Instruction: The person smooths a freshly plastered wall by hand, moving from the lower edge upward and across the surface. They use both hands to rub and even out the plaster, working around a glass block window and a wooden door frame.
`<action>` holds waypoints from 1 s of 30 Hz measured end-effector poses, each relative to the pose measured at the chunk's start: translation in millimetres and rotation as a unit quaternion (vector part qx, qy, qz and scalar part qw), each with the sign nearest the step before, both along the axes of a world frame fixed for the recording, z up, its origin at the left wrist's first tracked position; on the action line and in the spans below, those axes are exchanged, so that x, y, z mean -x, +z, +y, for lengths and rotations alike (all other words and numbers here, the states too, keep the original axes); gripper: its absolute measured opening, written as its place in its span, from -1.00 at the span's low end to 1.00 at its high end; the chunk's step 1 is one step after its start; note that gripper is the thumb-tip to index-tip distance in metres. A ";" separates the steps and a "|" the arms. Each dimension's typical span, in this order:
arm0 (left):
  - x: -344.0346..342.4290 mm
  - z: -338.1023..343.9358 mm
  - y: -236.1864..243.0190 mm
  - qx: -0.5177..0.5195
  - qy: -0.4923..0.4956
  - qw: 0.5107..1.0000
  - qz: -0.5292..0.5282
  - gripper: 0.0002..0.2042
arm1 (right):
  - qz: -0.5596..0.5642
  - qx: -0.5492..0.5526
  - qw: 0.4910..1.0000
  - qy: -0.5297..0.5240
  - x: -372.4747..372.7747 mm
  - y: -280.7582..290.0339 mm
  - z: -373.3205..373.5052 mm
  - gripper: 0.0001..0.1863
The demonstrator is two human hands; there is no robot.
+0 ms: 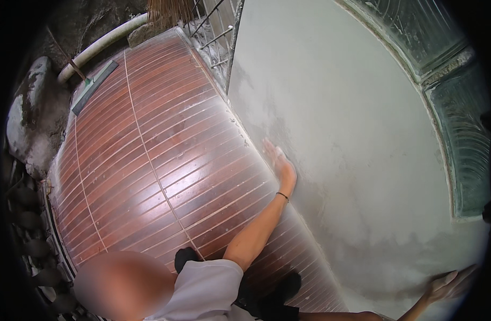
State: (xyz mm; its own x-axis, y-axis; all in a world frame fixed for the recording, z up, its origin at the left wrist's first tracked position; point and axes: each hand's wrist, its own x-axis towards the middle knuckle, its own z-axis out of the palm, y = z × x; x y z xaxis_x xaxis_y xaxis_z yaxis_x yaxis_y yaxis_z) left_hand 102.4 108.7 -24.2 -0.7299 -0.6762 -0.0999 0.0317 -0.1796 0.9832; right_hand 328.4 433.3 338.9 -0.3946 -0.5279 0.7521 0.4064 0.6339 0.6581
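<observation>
My left hand (280, 163) lies against the pale grey wall (357, 150), just above the wall's foot. Its fingers are stretched out toward the upper left, and no tool shows in it. A thin dark band (282, 196) circles that wrist. At the lower right, near the picture's edge, my right hand (447, 286) rests along the same wall with fingers extended and nothing visible in it. Dark smudges and shadow surround it. Whitish dust coats the strip of reddish-brown tiled floor (165, 155) that meets the wall. Two dark shoes (286, 285) stand on the tiles.
A floor squeegee (95, 88) lies at the far left, by a pale pipe (109, 40) and a large rock (29, 120). Broom bristles (169, 12) and a metal grille (217, 40) are at the back. Glass blocks (472, 139) border the wall on the right.
</observation>
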 end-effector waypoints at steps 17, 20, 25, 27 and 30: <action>15.3 -5.5 6.5 0.165 0.004 0.967 0.194 -0.48 | -0.007 -0.016 0.999 0.034 6.4 0.4 -10.1 -0.39; 6.4 5.8 -1.4 0.264 -0.059 0.939 0.214 -0.47 | -0.014 -0.016 0.999 0.040 7.3 1.5 -12.5 -0.40; -7.8 -8.5 -39.8 0.033 -0.036 0.996 -0.072 -0.45 | -0.003 -0.022 0.999 0.045 8.7 0.8 -15.1 -0.41; -3.1 -14.9 -37.7 0.019 -0.029 0.999 -0.037 -0.45 | -0.007 -0.024 0.998 0.050 8.3 0.7 -16.6 -0.42; 10.4 -6.8 -6.4 0.052 -0.001 0.996 0.066 -0.45 | -0.008 -0.017 0.999 0.043 8.3 0.2 -19.0 -0.41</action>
State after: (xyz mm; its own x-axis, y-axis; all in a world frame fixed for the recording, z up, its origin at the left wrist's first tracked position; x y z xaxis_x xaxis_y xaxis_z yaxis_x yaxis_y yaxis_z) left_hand 92.1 102.0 -30.5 -0.7340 -0.6758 0.0681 0.1616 -0.0764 0.9839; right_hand 320.1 414.2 339.1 -0.3585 -0.5847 0.7277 0.3414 0.6434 0.6852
